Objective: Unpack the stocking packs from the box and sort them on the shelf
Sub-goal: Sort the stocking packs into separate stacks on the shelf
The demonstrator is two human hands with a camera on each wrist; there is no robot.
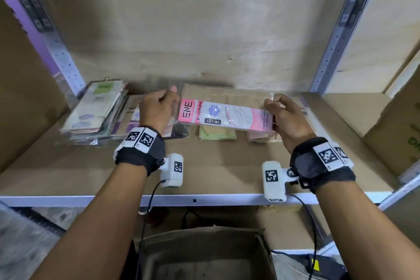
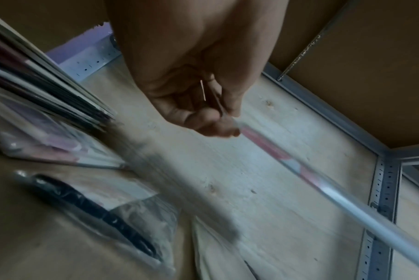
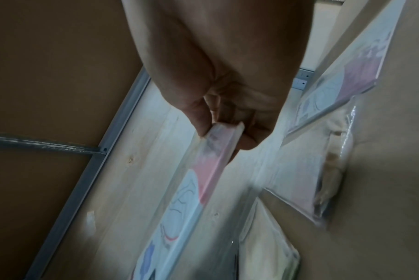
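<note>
A pink stocking pack [image 1: 225, 116] in a clear sleeve hangs sideways just above the shelf [image 1: 204, 177]. My left hand [image 1: 159, 109] pinches its left end and my right hand [image 1: 286, 116] grips its right end. The left wrist view shows the pack [image 2: 299, 170] edge-on, running away from my left hand [image 2: 203, 117]. In the right wrist view my right hand's [image 3: 227, 121] thumb and fingers clamp the pack's [image 3: 203, 170] end. Under it lie a black pack [image 1: 179, 133], a greenish pack [image 1: 217, 135] and a pale pink pack [image 1: 261, 137]. The open cardboard box [image 1: 204, 254] sits below the shelf.
A thick stack of packs [image 1: 97, 111] leans at the shelf's back left, with purple packs [image 1: 129, 125] beside it. Metal uprights [image 1: 336, 36] frame the bay. A cardboard carton [image 1: 397, 134] stands at the right. The shelf's front strip [image 1: 195, 200] runs below my wrists.
</note>
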